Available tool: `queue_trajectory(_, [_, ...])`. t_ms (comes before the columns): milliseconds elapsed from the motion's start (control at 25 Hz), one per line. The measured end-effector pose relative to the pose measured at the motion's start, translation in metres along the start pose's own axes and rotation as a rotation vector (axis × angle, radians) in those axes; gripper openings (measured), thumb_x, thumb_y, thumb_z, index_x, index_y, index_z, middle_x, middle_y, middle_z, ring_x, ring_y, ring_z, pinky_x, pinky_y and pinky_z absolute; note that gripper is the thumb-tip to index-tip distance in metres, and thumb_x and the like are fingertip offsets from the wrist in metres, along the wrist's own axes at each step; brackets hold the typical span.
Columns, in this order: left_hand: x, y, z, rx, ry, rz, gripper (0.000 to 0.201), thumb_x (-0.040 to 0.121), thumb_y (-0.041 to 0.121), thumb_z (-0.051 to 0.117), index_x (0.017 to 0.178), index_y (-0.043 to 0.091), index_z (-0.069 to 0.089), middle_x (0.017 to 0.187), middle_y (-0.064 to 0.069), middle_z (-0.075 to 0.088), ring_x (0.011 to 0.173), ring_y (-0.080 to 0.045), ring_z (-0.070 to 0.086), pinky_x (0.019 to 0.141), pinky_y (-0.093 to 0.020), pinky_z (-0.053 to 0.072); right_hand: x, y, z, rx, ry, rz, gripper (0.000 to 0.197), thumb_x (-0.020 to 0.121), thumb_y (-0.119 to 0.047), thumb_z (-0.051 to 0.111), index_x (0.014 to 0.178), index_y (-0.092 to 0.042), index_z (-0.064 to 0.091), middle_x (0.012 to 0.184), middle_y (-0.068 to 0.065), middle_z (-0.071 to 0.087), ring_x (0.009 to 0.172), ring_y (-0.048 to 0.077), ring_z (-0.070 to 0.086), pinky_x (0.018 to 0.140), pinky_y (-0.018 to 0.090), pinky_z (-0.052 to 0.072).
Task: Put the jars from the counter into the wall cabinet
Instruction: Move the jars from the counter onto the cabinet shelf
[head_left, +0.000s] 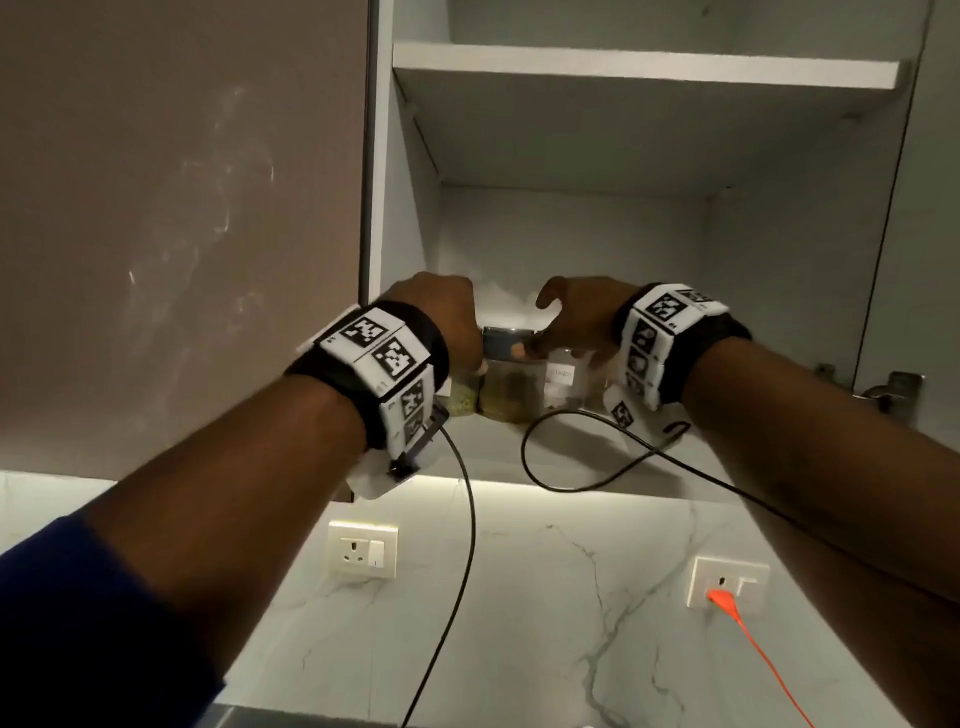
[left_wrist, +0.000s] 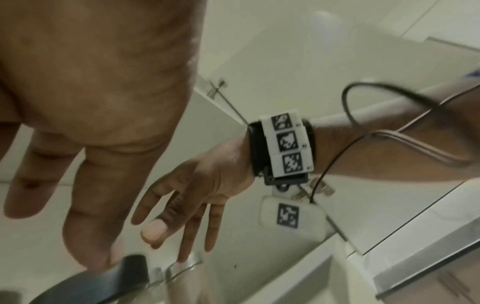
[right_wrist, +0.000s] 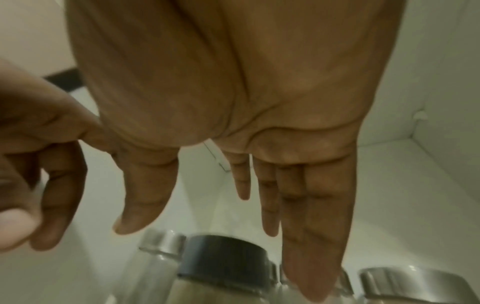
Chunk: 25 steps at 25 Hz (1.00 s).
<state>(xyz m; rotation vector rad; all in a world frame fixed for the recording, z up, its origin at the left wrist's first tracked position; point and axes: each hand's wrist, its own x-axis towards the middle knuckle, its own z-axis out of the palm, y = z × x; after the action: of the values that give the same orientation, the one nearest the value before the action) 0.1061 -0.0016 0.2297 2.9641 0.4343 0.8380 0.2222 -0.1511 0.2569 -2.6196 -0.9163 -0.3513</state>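
Both hands are up inside the open wall cabinet (head_left: 571, 234), working over a cluster of jars on its bottom shelf (head_left: 519, 447). The left hand (head_left: 441, 317) hovers just above the dark-lidded jar (head_left: 506, 379), and from the left wrist view its fingers (left_wrist: 91, 205) hang straight and relaxed, the grip apart and holding nothing, one fingertip just at the rim of that dark lid. The right hand (head_left: 576, 322) is right beside it, fingers (right_wrist: 306, 226) spread and extended downward, the grip likewise apart; a fingertip reaches a clear jar's (head_left: 563, 382) rim, though true contact is too blurred to call. Under the right palm, the dark-lidded jar sits to the left of the longest finger, with silver-lidded jars (right_wrist: 394, 281) on either side. A jar of greenish contents (head_left: 462, 400) stands just below the left wrist. Below both hands: a marble backsplash with two wall sockets (head_left: 363, 551) and an orange cable (head_left: 753, 644) plugged into the right-hand one.
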Motion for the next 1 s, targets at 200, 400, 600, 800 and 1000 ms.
queue_trajectory(200, [-0.100,-0.009,0.017,-0.423,0.289,0.181,0.015,0.084,0.040,0.076,0.094,0.031,0.069,0.074,0.011,0.068,0.068,-0.008,0.066,0.071,-0.032,0.057,-0.108,-0.010,0.014,0.042,0.241,-0.226,0.043,0.081,-0.055,0.082,0.112,-0.028,0.071,0.097,-0.009,0.076,0.087,0.012,0.072,0.078,0.033,0.058])
queue_trajectory(400, [-0.212,-0.040,0.133,-0.642,0.095,0.274,0.012,0.086,0.037,0.077,0.084,0.027,0.070,0.058,0.011,0.062,0.055,-0.007,0.059,0.055,-0.015,0.044,-0.225,0.018,0.151,0.348,0.140,-0.358,0.026,0.086,-0.047,0.080,0.079,-0.024,0.070,0.065,-0.011,0.067,0.055,0.008,0.062,0.057,0.016,0.047])
queue_trajectory(600, [-0.370,-0.138,0.314,-0.503,-0.865,0.002,0.017,0.081,0.051,0.075,0.082,0.036,0.068,0.072,0.032,0.065,0.071,0.018,0.060,0.068,-0.016,0.043,-0.372,0.121,0.380,0.358,-0.394,0.132,0.028,0.080,-0.054,0.070,0.081,-0.026,0.068,0.069,-0.011,0.068,0.066,0.005,0.064,0.065,0.028,0.050])
queue_trajectory(800, [-0.498,-0.180,0.362,-0.558,-1.217,-0.257,0.024,0.084,0.053,0.074,0.087,0.030,0.074,0.081,0.021,0.076,0.074,0.003,0.072,0.074,-0.018,0.055,-0.513,0.156,0.466,0.449,-0.729,0.459,0.014,0.088,-0.023,0.079,0.082,-0.034,0.073,0.066,-0.014,0.072,0.060,0.001,0.066,0.066,0.026,0.055])
queue_trajectory(1000, [-0.527,-0.171,0.393,-0.450,-1.459,-0.240,0.031,0.082,0.066,0.065,0.096,0.040,0.074,0.098,0.019,0.078,0.090,0.004,0.071,0.083,-0.014,0.051,-0.555,0.161,0.498,0.346,-0.989,0.535,0.006,0.088,-0.037,0.070,0.082,-0.034,0.070,0.081,-0.013,0.075,0.073,0.007,0.069,0.080,0.034,0.060])
